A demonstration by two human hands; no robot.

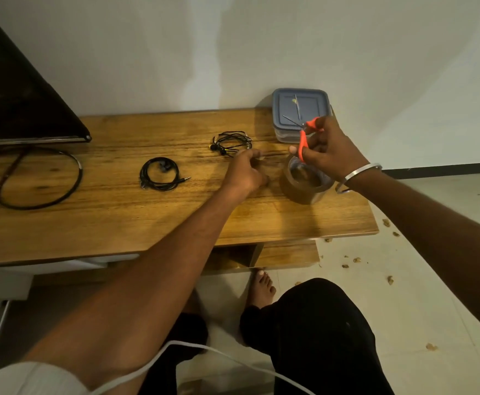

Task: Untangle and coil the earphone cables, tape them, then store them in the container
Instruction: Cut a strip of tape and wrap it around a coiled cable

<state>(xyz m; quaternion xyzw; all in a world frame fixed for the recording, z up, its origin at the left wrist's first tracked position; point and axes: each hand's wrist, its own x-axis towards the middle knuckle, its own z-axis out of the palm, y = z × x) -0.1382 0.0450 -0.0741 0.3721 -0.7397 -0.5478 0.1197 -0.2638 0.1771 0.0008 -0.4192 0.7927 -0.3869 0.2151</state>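
Fingers (308, 143) of the right hand (328, 149) were curled through the orange handles of a pair of scissors (303, 138), blades parted and pointing up-left over the container's lid. How the thumb sat in its loop could not be made out. A metal bangle (357, 176) circled the right wrist.

Fingers of the left hand (244, 172) were pinched together near the desk surface, apparently on a strip of clear tape (273, 155) running toward the roll; the strip was nearly invisible against the wood, and the grip itself was hidden behind the knuckles. The tape roll (304, 183) stood on the desk (119, 212) directly beneath the right hand, its top partly covered by that hand.

One earphone cable (231, 142), loosely bundled, lay just beyond the left fingertips. A second earphone cable (160, 178), coiled in a neater ring with its plug sticking out to the right, lay well apart to the left. Whether either coil carried tape could not be determined.

The container (300, 109), lid on, sat at the desk's far edge against the wall, its lower front corner masked by the right hand and scissors; its contents were not visible.

A thick black cable (39, 178) looped at the left, beneath a dark screen (19, 95) cut off by the frame.
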